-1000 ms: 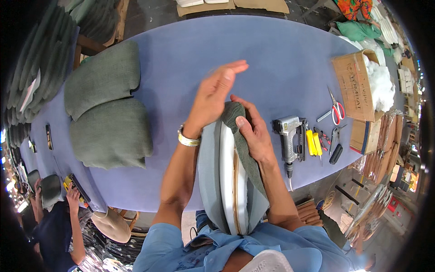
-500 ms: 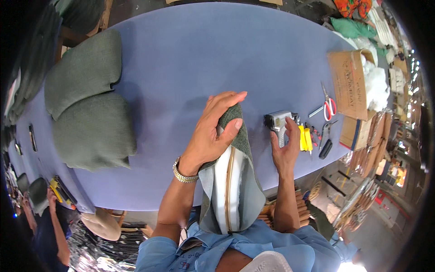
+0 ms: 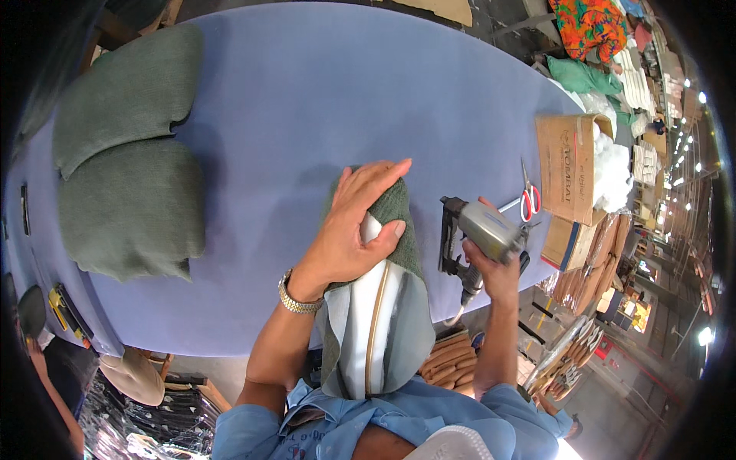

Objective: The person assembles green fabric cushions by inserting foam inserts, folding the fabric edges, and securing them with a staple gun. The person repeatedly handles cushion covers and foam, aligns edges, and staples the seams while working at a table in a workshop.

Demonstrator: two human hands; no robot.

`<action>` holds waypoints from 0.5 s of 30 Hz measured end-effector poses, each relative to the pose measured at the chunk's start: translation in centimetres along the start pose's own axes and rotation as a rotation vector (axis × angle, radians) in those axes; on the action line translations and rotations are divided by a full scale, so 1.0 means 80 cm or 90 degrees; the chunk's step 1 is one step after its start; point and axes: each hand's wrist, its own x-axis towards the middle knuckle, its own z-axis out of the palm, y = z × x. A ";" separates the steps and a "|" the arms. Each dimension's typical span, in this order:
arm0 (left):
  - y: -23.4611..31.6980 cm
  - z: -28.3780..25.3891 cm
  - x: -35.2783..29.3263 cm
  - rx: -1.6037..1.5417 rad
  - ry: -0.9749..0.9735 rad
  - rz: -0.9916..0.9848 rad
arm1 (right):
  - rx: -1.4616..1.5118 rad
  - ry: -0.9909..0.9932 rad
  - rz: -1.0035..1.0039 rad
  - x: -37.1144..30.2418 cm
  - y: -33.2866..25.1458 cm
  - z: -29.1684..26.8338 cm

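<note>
My left hand (image 3: 345,234) wraps round the far end of a padded upholstery piece, its thumb pressing on the dark green fabric (image 3: 395,211). This piece stretches back toward my chest. White padding (image 3: 354,326) and a narrow brown strip (image 3: 375,330) show between its open fabric flaps, whose grey undersides face up. In my right hand (image 3: 494,274) is a grey and black staple gun (image 3: 491,228), held by its grip just above the blue table (image 3: 307,84). A hose runs from the gun's lower end. The gun and the upholstery piece are apart.
Two dark green cushions (image 3: 130,207) lie at the left. Red-handled scissors (image 3: 529,201) rest on the right beside a cardboard box (image 3: 566,165) with white stuffing (image 3: 611,172). Another person's arm (image 3: 57,391) shows at the lower left. Wooden pieces (image 3: 448,360) are stacked below the table edge.
My right hand has taken hold of the staple gun and lifted it off the table, turning it. The left hand keeps its hold on the upholstery piece. The view has shifted slightly.
</note>
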 end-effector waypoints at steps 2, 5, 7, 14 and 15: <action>0.002 -0.002 0.001 0.000 -0.003 -0.005 | 0.019 -0.079 -0.053 -0.021 -0.066 -0.001; 0.001 -0.001 0.001 -0.003 -0.002 0.001 | -0.088 -0.226 -0.195 -0.021 -0.099 -0.007; 0.000 -0.004 0.002 -0.008 0.001 0.004 | -0.216 -0.278 -0.266 -0.014 -0.133 -0.005; 0.000 0.000 -0.001 -0.008 0.002 -0.008 | -0.276 -0.321 -0.340 -0.006 -0.153 0.010; -0.001 0.001 -0.001 -0.008 0.005 -0.008 | -0.284 -0.323 -0.326 -0.007 -0.158 0.012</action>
